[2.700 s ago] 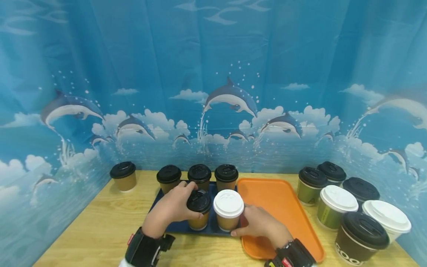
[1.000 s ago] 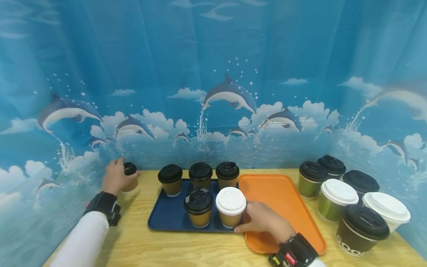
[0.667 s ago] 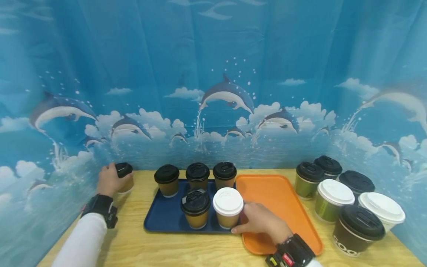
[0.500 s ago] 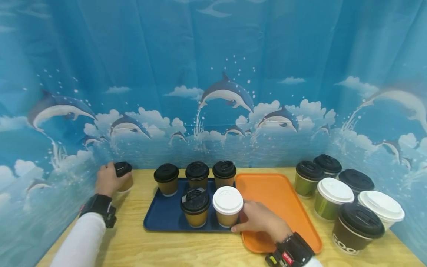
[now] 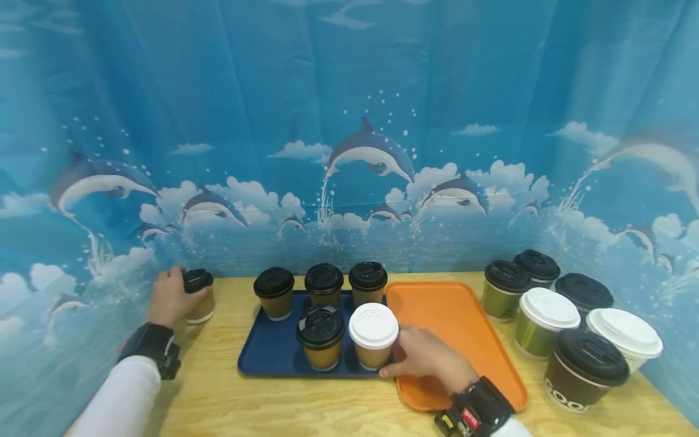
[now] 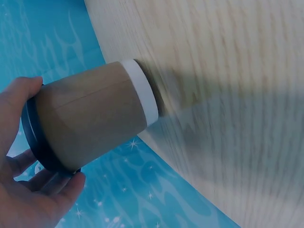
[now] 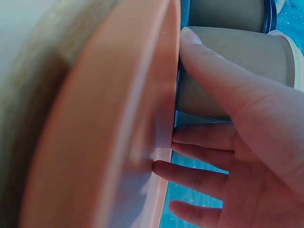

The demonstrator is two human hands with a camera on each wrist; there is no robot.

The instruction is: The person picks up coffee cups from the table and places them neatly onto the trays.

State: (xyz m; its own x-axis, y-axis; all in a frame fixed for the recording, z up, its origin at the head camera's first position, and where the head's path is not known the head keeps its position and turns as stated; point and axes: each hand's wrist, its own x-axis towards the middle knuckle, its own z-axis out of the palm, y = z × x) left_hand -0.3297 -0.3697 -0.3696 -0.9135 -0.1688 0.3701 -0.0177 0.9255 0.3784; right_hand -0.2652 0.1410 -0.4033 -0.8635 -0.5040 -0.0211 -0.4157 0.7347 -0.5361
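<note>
At the far left of the head view, my left hand (image 5: 169, 300) grips a brown paper coffee cup (image 5: 201, 311) by its black lid. The left wrist view shows thumb and fingers round the lid (image 6: 34, 133), with the cup's white base close over the wood. My right hand (image 5: 423, 352) lies beside a white-lidded coffee cup (image 5: 374, 328) at the right end of the navy tray (image 5: 267, 355). In the right wrist view its fingers (image 7: 194, 178) are spread and fairly straight, with tips at the tray rims. Its thumb overlaps the cup.
Several black-lidded cups, one of them a front cup (image 5: 321, 340), stand on the navy tray. An orange tray (image 5: 453, 321) adjoins it under my right hand. Several larger cups, including a dark cup (image 5: 581, 376), crowd the table's right side. A dolphin-print curtain (image 5: 349, 182) closes the back.
My left hand has gone from the front black-lidded cup on the navy tray to the far-left cup and gripped it; that cup has shifted slightly left and nearer. The right hand has stayed put.
</note>
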